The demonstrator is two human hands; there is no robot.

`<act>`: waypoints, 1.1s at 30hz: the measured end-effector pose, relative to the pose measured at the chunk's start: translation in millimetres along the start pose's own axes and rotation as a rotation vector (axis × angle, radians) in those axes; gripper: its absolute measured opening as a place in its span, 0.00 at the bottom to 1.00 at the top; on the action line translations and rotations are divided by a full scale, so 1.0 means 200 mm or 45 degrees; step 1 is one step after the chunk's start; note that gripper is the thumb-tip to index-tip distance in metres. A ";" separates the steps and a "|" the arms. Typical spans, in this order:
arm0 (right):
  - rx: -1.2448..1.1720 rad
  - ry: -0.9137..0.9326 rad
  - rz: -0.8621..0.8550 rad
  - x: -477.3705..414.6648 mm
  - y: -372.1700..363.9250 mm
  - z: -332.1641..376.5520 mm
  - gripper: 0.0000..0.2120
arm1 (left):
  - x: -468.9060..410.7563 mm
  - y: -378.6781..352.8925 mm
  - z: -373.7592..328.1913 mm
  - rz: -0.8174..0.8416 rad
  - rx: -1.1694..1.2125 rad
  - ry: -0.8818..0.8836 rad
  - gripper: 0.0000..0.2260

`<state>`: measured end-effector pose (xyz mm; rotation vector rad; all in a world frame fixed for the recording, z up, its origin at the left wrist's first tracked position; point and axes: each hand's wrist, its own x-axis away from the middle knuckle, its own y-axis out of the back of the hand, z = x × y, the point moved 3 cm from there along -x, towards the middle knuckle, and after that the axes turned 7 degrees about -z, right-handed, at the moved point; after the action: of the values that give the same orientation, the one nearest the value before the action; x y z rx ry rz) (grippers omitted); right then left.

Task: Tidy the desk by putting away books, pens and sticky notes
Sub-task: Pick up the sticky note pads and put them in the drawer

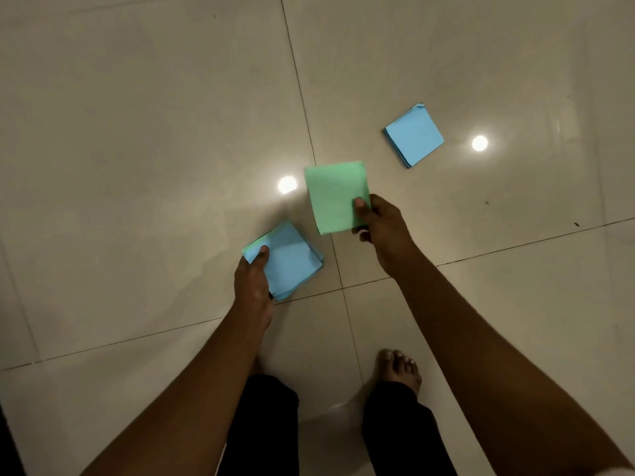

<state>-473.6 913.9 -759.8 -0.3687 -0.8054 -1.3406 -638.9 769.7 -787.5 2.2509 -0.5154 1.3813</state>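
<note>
I am bent over a tiled floor. My left hand [253, 276] grips a stack of blue sticky notes [292, 261] by its left corner, thumb on top; a green edge shows at the stack's upper left. My right hand [381, 228] pinches a pad of green sticky notes [333, 197] at its right edge, held above the floor. A second blue sticky-note pad [414, 135] lies flat on the floor to the upper right, apart from both hands, one corner curled.
Glossy beige floor tiles [137, 132] with dark grout lines fill the view. Two bright lamp reflections [287, 184] shine on them. My bare foot [400, 369] and dark trouser legs [271, 424] stand at the bottom centre.
</note>
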 end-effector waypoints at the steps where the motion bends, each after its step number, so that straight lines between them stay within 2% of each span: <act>1: 0.069 0.059 0.072 0.08 0.01 0.03 0.09 | 0.03 -0.03 0.00 0.027 0.059 0.033 0.06; 3: 0.412 0.213 0.091 0.19 0.00 0.02 0.11 | 0.10 -0.12 -0.01 0.129 0.167 0.112 0.12; 5: 0.835 0.355 0.031 0.24 -0.03 -0.03 0.12 | 0.15 -0.20 -0.01 0.224 0.140 0.124 0.22; 6: 0.998 0.389 0.022 0.25 -0.04 -0.05 0.13 | 0.17 -0.24 -0.01 0.225 0.077 0.081 0.26; 8: 1.171 0.451 0.028 0.22 -0.03 -0.06 0.15 | 0.18 -0.29 0.01 0.168 -0.052 -0.078 0.24; 10: 1.112 0.509 -0.042 0.14 0.01 -0.02 0.17 | 0.17 -0.33 0.02 0.087 -0.069 -0.139 0.19; 13: 0.816 0.500 -0.357 -0.12 0.16 0.09 0.18 | 0.14 -0.41 0.01 0.078 -0.031 -0.171 0.16; 16: 1.134 0.438 -0.491 -0.46 0.31 0.16 0.21 | 0.09 -0.49 -0.02 0.142 -0.048 -0.231 0.13; 18: 1.319 0.357 -0.514 -0.66 0.38 0.18 0.26 | 0.03 -0.51 -0.02 0.148 -0.074 -0.284 0.12; 23: 1.328 0.287 -0.525 -0.85 0.38 0.10 0.37 | -0.12 -0.49 0.01 0.108 -0.139 -0.356 0.09; 25: 1.217 0.253 -0.574 -0.85 0.38 0.07 0.37 | -0.13 -0.47 0.02 0.098 -0.171 -0.361 0.09; 27: 1.308 0.315 -0.591 -0.82 0.41 0.09 0.35 | -0.10 -0.46 0.02 0.089 -0.193 -0.363 0.09; 30: 1.536 0.443 -0.387 -0.81 0.44 0.14 0.34 | -0.04 -0.44 0.01 0.105 -0.202 -0.375 0.09; 31: 1.493 0.414 -0.328 -0.81 0.45 0.16 0.35 | -0.02 -0.44 0.01 0.112 -0.205 -0.380 0.09; 33: 1.381 0.369 -0.375 -0.83 0.47 0.18 0.36 | 0.00 -0.44 0.02 0.112 -0.215 -0.371 0.08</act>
<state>-397.0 1077.0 -831.8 0.8011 -1.2300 -0.9993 -589.4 839.8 -805.0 2.3228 -0.8046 1.0086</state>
